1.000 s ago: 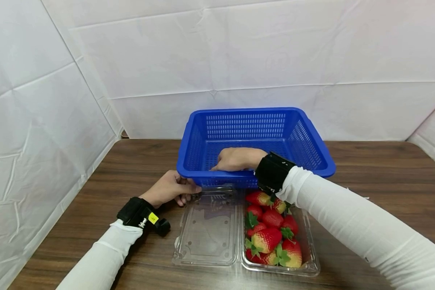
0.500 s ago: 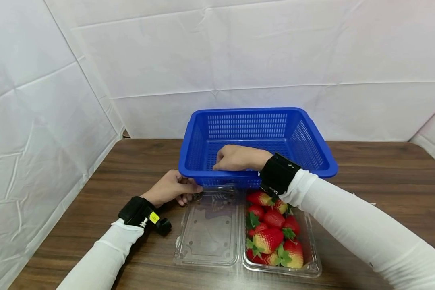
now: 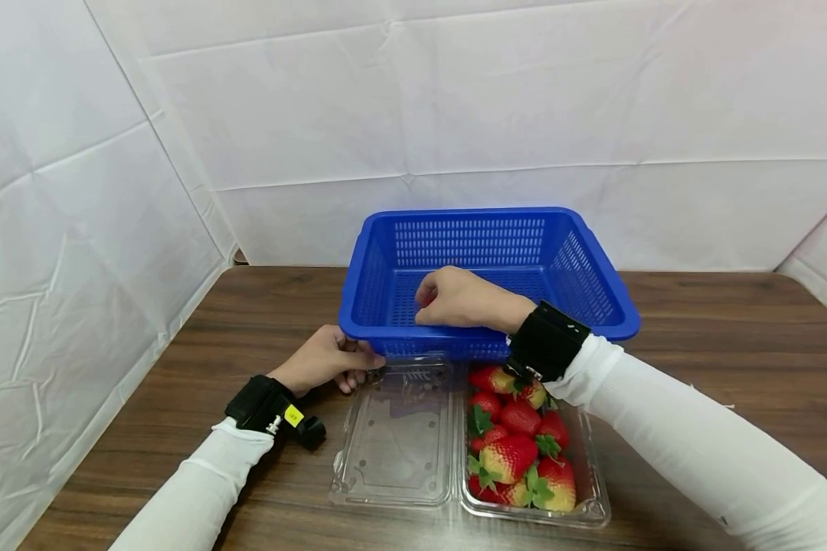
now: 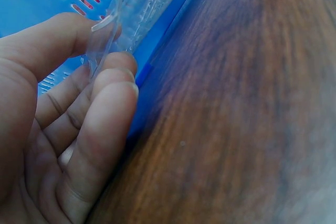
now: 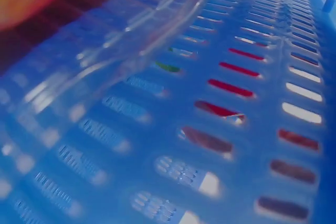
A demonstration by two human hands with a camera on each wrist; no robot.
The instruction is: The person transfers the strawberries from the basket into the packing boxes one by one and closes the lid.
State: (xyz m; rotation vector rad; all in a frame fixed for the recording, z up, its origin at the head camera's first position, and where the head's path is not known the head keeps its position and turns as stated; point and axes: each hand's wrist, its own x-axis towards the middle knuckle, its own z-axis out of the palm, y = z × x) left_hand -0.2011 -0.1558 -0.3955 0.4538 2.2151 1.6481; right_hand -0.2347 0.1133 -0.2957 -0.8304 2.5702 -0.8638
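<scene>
My right hand (image 3: 463, 298) is inside the blue basket (image 3: 469, 331), near its front wall. Its thumb and fingers curl round a strawberry (image 3: 428, 299), mostly hidden by the hand. Red and green show through the basket's slots in the right wrist view. My left hand (image 3: 327, 358) pinches the far left corner of the clear plastic lid (image 4: 107, 32) between thumb and fingers, beside the basket. The lid belongs to an opened clamshell box (image 3: 588, 501), whose right half holds several red strawberries (image 3: 508, 457) with green leaves.
The basket and box stand on a dark wooden table (image 3: 703, 337). White cloth walls (image 3: 303, 107) close off the back and sides. The box's far end lies close against the front of the basket, below my right wrist.
My right hand has risen a little and shifted right within the basket, and red now shows between its fingers. The left hand and the box have stayed put.
</scene>
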